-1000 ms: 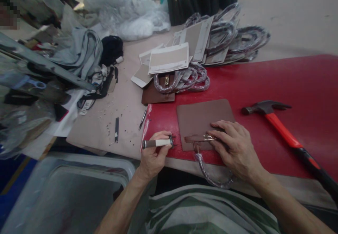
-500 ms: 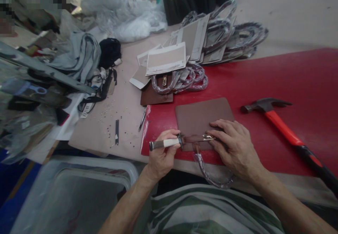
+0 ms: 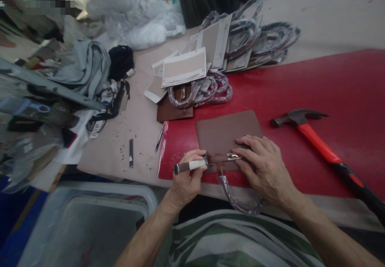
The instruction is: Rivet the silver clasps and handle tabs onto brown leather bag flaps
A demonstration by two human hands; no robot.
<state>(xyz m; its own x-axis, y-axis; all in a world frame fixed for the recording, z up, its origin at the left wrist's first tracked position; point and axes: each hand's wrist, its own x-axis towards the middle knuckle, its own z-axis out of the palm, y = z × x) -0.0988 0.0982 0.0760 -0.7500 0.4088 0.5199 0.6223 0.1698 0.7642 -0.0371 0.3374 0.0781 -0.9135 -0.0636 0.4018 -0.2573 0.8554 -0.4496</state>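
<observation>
Head view: the left hand [image 3: 186,182] is clamping its fingers round a banded brown-and-white hand tool [image 3: 190,165]; the tool is pointing its dark end toward the left end of a brown strap [image 3: 218,158]; whether that end is touching the strap, I cannot tell. The right hand [image 3: 264,166] is resting palm-down with its fingers apart, tips at the metal buckle [image 3: 233,157] on the strap's right end. The brown panel [image 3: 227,130] is lying flat under the strap, on the red sheet [image 3: 300,82] near the desk's [image 3: 102,162] front edge; a film-wrapped handle [image 3: 228,192] is curving from the panel toward the person.

Containers: a translucent plastic tub [image 3: 105,186] is standing at lower left, below the desk; its inside is showing grey with a faint reddish patch, contents not identifiable; clear plastic bags [image 3: 144,28] are lying heaped at the far side, contents unclear; black bags [image 3: 210,2] are standing in a row beside them, insides hidden.

Surroundings: a hammer [image 3: 319,138] is lying on the red sheet, right of the panel; a pile of panels [image 3: 184,67] with wrapped handles is sitting beyond; a thin pen-like tool [image 3: 159,140] and a dark strip [image 3: 131,153] are lying on the left.
</observation>
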